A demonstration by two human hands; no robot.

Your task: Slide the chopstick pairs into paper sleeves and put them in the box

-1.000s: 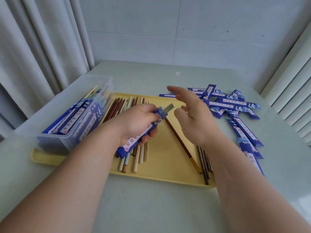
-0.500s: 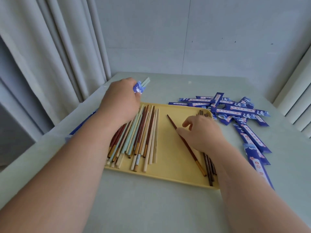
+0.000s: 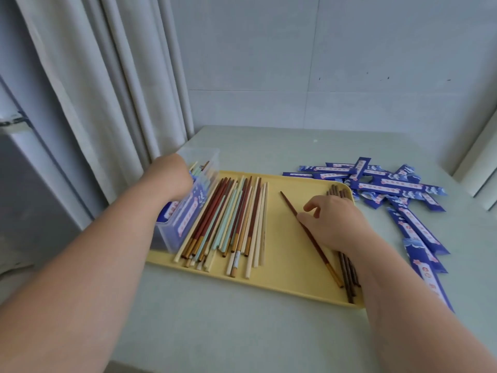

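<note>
Boxing looks like the step in hand: the left hand (image 3: pixel 172 176) reaches into the clear box (image 3: pixel 200 151) at the tray's left side, where sleeved pairs (image 3: pixel 188 211) lie. Its fingers are hidden, so I cannot tell whether it holds anything. The right hand (image 3: pixel 333 224) rests on the yellow tray (image 3: pixel 282 265) over the dark chopsticks (image 3: pixel 347 270), fingers curled, thumb touching 1 red-brown chopstick (image 3: pixel 289 203); whether it pinches is unclear. Next, that stick probably needs a matching partner from the loose bundle (image 3: pixel 231 216), then an empty sleeve (image 3: pixel 390 184) from the pile beside the tray.

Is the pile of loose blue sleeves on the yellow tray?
No, the loose sleeves lie on the table, right of the tray.
</note>
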